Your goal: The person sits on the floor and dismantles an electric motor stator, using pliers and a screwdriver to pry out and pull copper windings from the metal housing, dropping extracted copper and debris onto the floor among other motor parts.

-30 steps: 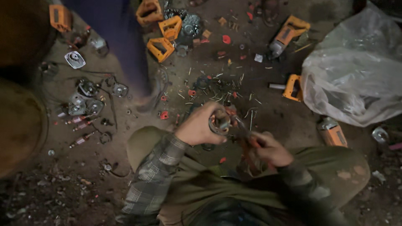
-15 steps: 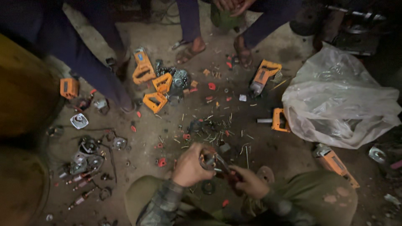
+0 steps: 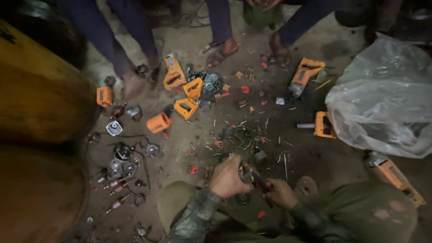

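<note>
Closest to the camera, the person's knees in olive trousers frame the bottom of the view, with plaid sleeves running forward to both hands. The left hand [image 3: 228, 176] is curled tight around a small dark metal part [image 3: 246, 173], fingers wrapped over it. The right hand [image 3: 280, 193] is closed around the red handle of a tool [image 3: 260, 182] whose dark tip meets the metal part; the two hands sit just beside each other, low over the floor [image 3: 315, 148] between the knees.

Just beyond the hands the floor is littered with screws, thin metal pins and small red plastic bits. To the left lies a cluster of grey motor parts [image 3: 121, 167] with thin wires. To the right, near the knee, lies an orange power tool [image 3: 392, 174], and next to it bulges a large clear plastic bag [image 3: 382, 94].

Farther out, several orange tool housings [image 3: 185, 95] lie grouped in the middle of the floor, and another orange drill body [image 3: 305, 74] rests near the bag. At the far edge stand other people's legs in dark trousers and sandalled feet [image 3: 220, 51].
</note>
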